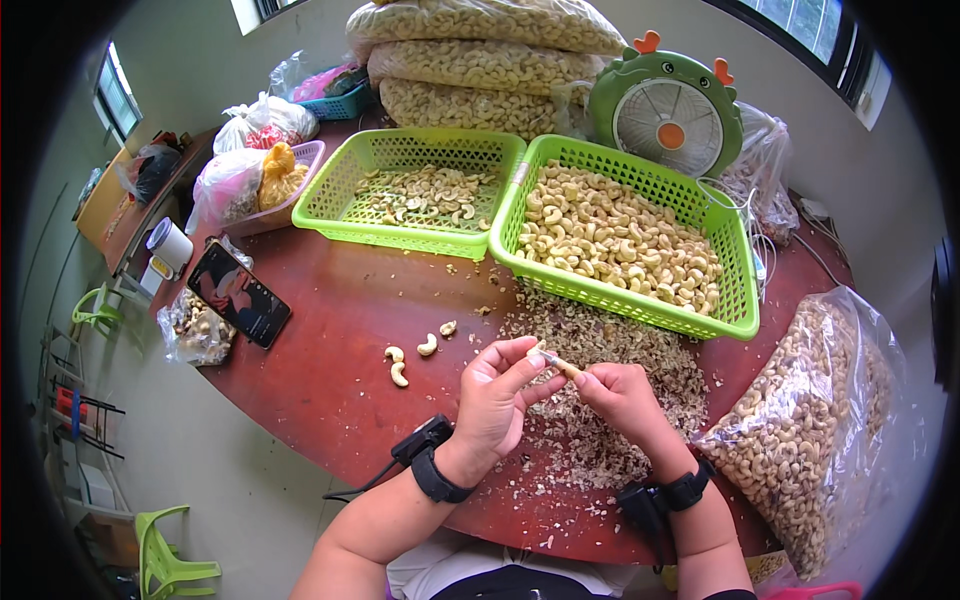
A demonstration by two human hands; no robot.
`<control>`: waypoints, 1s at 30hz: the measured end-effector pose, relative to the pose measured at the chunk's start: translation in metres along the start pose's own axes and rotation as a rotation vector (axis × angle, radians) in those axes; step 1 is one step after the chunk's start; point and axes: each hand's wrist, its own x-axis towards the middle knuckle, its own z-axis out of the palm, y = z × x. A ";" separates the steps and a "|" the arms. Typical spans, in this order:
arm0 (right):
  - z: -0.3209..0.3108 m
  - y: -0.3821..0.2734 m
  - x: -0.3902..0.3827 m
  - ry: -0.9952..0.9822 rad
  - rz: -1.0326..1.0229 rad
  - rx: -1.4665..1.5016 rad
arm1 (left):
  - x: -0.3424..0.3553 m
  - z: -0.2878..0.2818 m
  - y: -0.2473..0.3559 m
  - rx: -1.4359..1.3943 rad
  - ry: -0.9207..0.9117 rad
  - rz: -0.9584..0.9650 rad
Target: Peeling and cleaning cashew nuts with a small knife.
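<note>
My left hand (500, 385) pinches a cashew (536, 355) between thumb and forefinger. My right hand (615, 395) is closed on a small knife (563, 368) with a light handle, its tip at the cashew. Several loose cashews (398, 374) lie left of my hands. Peeled skins and crumbs (640, 430) spread under and around my hands. Behind them stands a green basket (746, 280) heaped with cashews, beside a second green basket (400, 238) with fewer, paler pieces.
A red table (300, 390) holds a phone (240, 294), a cup (168, 245), a pink basket (307, 172) of bags, stacked cashew sacks (480, 55), a green fan (668, 115) with cables, and a large cashew bag (810, 420) at right. Green chairs (175, 562) stand below left.
</note>
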 end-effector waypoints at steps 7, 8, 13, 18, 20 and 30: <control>0.000 -0.007 -0.001 0.020 -0.039 -0.055 | -0.002 -0.002 -0.002 0.061 0.011 0.052; 0.000 -0.007 -0.002 0.022 -0.038 -0.053 | -0.002 -0.002 -0.002 0.060 0.008 0.052; 0.000 -0.006 -0.002 0.048 -0.002 -0.036 | -0.003 -0.004 -0.004 -0.028 -0.034 0.010; -0.001 -0.002 -0.001 0.036 0.040 0.028 | -0.001 -0.003 -0.001 -0.130 -0.022 -0.061; -0.001 -0.001 -0.001 0.023 0.028 0.046 | -0.001 -0.003 -0.001 -0.144 -0.041 -0.079; -0.001 -0.004 -0.002 0.010 -0.017 0.051 | 0.000 -0.004 -0.004 -0.104 -0.122 -0.076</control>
